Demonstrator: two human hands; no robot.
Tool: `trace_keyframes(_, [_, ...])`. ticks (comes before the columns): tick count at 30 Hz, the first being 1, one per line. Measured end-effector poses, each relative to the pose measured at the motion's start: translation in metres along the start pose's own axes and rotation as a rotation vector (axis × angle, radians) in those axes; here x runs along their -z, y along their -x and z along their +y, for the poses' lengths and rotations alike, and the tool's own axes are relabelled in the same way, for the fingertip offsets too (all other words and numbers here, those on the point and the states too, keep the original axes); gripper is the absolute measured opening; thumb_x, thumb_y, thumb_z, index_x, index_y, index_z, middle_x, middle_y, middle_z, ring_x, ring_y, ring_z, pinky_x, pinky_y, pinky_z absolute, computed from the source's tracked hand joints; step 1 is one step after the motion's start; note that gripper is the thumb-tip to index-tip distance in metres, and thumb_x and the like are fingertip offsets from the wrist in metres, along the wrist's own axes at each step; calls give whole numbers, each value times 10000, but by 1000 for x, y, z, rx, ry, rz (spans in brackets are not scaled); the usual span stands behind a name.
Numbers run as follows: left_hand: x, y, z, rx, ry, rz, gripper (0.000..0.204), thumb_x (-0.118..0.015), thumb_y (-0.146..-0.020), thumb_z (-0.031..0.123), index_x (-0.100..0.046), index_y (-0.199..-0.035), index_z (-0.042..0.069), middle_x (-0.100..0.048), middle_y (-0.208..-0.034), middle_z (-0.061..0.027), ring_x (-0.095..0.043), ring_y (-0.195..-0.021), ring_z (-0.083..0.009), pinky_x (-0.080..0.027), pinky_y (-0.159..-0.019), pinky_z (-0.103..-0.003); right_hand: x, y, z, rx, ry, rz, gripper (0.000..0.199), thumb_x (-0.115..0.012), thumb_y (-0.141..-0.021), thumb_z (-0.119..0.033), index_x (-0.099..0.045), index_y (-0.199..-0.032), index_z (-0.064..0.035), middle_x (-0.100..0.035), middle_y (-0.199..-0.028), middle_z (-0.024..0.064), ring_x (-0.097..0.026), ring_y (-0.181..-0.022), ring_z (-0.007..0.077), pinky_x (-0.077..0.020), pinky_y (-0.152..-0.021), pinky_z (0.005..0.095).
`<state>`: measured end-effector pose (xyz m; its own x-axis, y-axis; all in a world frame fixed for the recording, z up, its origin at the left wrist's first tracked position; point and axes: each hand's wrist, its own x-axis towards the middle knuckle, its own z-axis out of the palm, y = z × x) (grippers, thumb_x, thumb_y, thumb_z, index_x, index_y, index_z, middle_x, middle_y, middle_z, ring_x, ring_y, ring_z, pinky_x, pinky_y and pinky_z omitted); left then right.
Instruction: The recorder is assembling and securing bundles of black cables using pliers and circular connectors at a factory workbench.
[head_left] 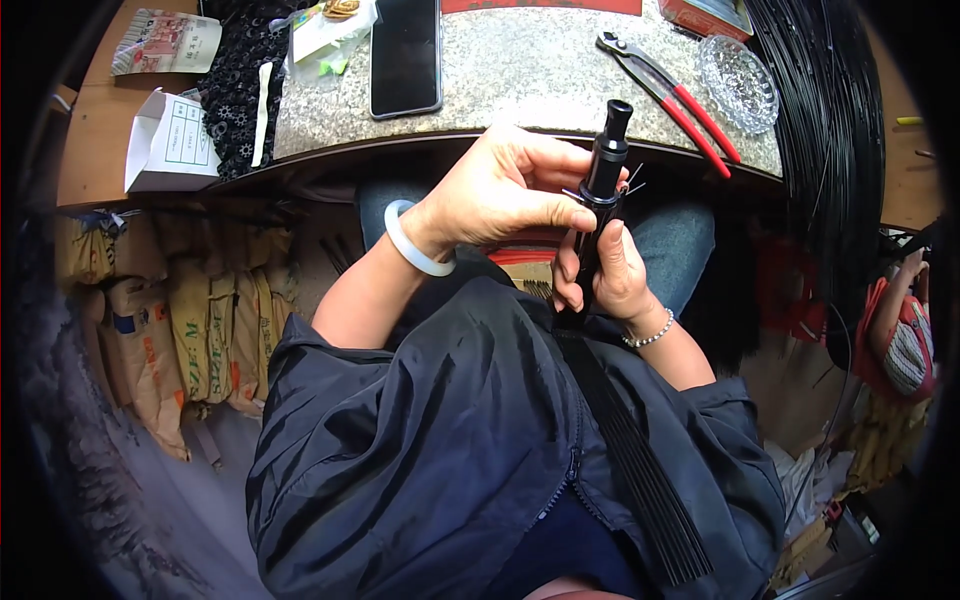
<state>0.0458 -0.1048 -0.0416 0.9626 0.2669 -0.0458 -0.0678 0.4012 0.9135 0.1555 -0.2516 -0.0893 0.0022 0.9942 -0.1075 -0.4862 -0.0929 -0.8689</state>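
1 black tube (604,178), flared end (619,108) toward table (540,90), axis leaning right

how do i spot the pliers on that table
Find the speckled grey tabletop along the top of the view. On its right side, just left of the clear glass dish, lie the pliers, the only thing there with two long red handles.

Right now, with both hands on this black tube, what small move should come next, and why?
I'd probably hold the black tube steady with your right hand and tidy the thin dark ends with your left hand, since they poke out beside its collar.
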Motion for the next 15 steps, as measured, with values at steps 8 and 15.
trace_keyframes(8, [-15, 7, 21, 23, -88, -13, 292, -649, -733, -81, -597, -1019, -90, -655, -861, -135, -655, -692, -201, -546, -671, -309, -3, 5, -17, -19, 210, -23, 744, -251, -824, -704, -476, -653, -15, -478, -454, 81, -518, -411, 190, -459, -453, 289])
trace_keyframes(15, [-48, 35, -1, -149, 36, 6, 353, -693, -782, 122, -571, -1021, -107, -651, -894, -188, -661, -659, -224, -554, -568, -305, 2, 30, 1, 146, 71, -255, 577, -359, -887, -564, -515, -968, -15, -577, -803, 76, -568, -627, 140, -448, -566, 244])
